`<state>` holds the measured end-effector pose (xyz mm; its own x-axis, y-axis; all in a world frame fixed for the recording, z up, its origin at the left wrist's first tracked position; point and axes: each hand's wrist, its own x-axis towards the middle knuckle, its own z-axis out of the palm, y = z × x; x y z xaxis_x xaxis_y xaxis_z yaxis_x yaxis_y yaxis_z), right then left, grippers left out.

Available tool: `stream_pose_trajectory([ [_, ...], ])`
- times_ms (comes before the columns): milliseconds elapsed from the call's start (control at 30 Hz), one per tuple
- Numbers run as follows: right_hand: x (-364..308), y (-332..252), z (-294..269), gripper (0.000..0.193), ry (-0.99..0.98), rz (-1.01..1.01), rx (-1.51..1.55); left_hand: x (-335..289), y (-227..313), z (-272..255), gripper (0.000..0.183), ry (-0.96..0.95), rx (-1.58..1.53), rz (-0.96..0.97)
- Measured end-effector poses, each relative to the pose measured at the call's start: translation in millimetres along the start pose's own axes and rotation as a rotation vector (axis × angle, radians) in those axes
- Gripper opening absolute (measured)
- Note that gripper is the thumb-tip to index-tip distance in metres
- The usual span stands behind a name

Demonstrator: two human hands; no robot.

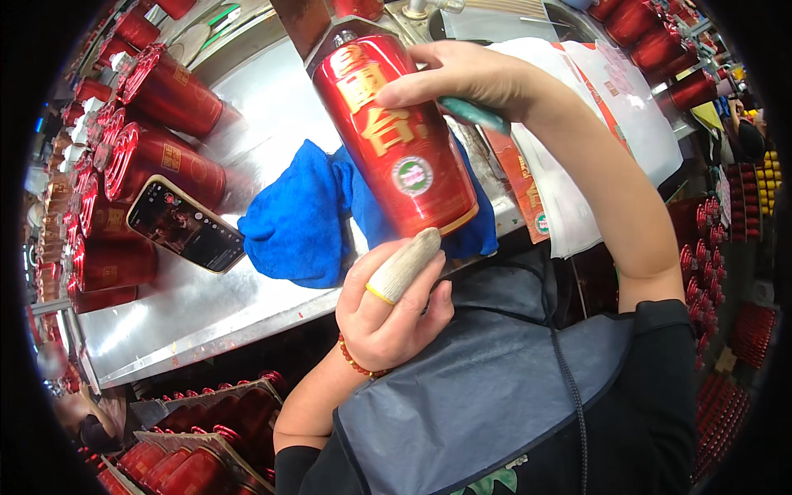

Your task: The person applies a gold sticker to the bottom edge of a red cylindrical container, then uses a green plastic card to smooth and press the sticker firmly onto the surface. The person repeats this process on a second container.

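Note:
A glossy red bottle (404, 148) with gold characters and a round green-and-white label is tilted over the work table, its base toward me. My right hand (454, 78) is closed around its upper side, thumb across the front. Under that palm sticks out a smooth teal object (474, 114) whose kind I cannot make out. My left hand (392, 305) is at the bottle's base with curled fingers, one covered by a pale fabric finger cot (404, 268) with a yellow rim. A bunched blue cloth (301, 219) lies beneath and left of the bottle.
On the metal table (272, 103) a phone (186, 223) leans by several red bottles (169, 91) at the left. White sheets and a red printed bag (516, 177) lie to the right. Boxes of red bottles (177, 462) stand below the table edge.

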<state>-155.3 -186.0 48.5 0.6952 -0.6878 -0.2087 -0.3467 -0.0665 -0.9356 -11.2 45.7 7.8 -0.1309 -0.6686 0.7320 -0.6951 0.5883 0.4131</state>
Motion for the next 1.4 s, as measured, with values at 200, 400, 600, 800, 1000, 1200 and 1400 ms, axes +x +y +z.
stream_pose_trajectory([
  [200, -6.0, -18.9, -4.3, 0.109, 0.090, -0.056, -0.162, 3.9, 3.4, -5.8, 0.031, -0.046, 0.019, -0.012],
  [400, -4.3, -0.8, -6.0, 0.107, -0.051, 0.031, 0.028, 9.4, 8.4, -3.9, 0.030, -0.041, 0.038, -0.006],
  [600, -12.4, -29.3, -6.3, 0.098, -0.033, 0.001, -0.272, 20.0, 12.1, -5.6, 0.030, -0.069, 0.077, -0.003],
  [800, -2.8, 7.6, -10.0, 0.100, -0.132, 0.067, 0.176, 8.2, 10.7, -5.9, 0.026, -0.036, 0.050, -0.052],
  [1000, -10.5, -36.2, 8.6, 0.103, 0.043, 0.086, -0.391, 24.4, 16.9, -1.7, 0.032, -0.106, 0.129, -0.001],
  [1200, -8.6, -29.9, 1.2, 0.104, 0.024, 0.056, -0.389, 41.7, 17.4, 29.1, 0.036, -0.119, 0.223, 0.127],
  [1400, -27.2, -5.6, -24.3, 0.098, -0.008, 0.006, -0.133, 31.1, -8.0, 13.7, 0.068, -0.046, 0.289, -0.110],
])
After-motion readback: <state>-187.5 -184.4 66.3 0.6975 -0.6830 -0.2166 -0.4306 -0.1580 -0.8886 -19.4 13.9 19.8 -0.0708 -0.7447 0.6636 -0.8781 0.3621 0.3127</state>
